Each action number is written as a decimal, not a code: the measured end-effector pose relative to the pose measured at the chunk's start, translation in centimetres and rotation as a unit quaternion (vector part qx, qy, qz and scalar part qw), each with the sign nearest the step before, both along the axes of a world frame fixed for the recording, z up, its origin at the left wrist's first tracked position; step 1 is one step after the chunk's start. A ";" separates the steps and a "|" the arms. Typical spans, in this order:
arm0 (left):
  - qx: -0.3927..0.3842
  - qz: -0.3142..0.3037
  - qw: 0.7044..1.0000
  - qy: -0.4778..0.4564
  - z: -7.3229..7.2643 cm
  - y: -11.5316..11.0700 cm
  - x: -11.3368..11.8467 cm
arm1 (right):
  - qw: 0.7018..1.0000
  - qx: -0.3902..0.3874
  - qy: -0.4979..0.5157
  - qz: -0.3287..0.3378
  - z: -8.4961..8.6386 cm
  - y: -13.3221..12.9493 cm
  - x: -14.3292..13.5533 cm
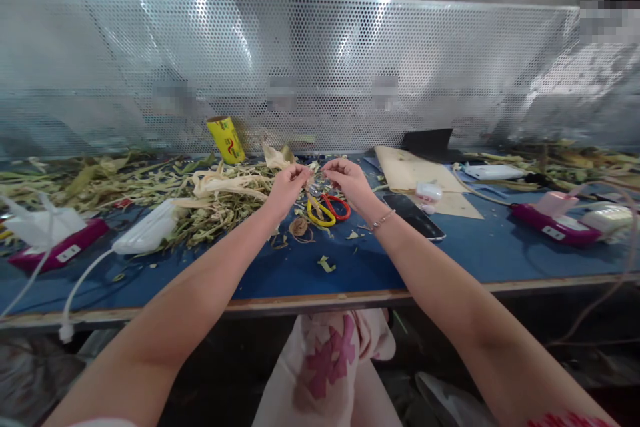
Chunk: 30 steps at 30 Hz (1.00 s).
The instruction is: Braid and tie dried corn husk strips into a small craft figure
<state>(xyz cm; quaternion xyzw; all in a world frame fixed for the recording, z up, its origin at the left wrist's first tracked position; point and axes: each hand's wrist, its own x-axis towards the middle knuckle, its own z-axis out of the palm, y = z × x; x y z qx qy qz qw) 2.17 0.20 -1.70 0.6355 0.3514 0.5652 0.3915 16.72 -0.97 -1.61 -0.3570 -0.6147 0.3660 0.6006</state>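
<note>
Scissors (pixel 321 222) nearby | left hand (pixel 289 185), right hand (pixel 351 181) close together, fingers bent | each grip: cannot tell if closed

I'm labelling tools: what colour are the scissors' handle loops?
One yellow loop, one red loop; best in the head view.

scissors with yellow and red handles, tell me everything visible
The scissors have two plastic-looking loop handles, one yellow, the other red, side by side, yellow leftmost. They lie on the blue tabletop, loops toward the person, beside a brown coil. The left hand and right hand are beyond the loops, apparently not touching them. The blades are too unclear to judge.
</note>
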 end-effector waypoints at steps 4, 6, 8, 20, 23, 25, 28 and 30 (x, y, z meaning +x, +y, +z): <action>-0.033 -0.011 0.999 -0.010 0.2 -0.2 0.0 | 0.995 0.075 -0.060 -0.029 0.2 -0.2 0.2; -0.035 -0.008 0.999 -0.008 0.3 -0.4 0.0 | 0.989 0.108 -0.094 -0.047 0.2 -0.3 0.2; -0.025 0.003 1.000 -0.005 0.4 -0.5 0.0 | 0.981 0.139 -0.121 -0.054 0.3 -0.5 0.3; 0.028 -0.010 0.998 0.061 0.8 -1.3 0.2 | 0.982 0.134 -0.107 -0.085 0.7 -1.0 0.0; 0.029 -0.017 0.997 0.067 0.9 -1.4 0.3 | 0.980 0.136 -0.112 -0.088 0.5 -0.9 0.0; 0.028 -0.018 0.997 0.066 0.9 -1.4 0.3 | 0.980 0.138 -0.114 -0.088 0.5 -0.8 0.0; 0.027 -0.022 0.997 0.068 1.0 -1.5 0.3 | 0.981 0.133 -0.112 -0.090 0.5 -0.8 -0.1; 0.027 -0.027 0.997 0.070 1.0 -1.5 0.4 | 0.981 0.131 -0.110 -0.097 0.5 -0.8 -0.2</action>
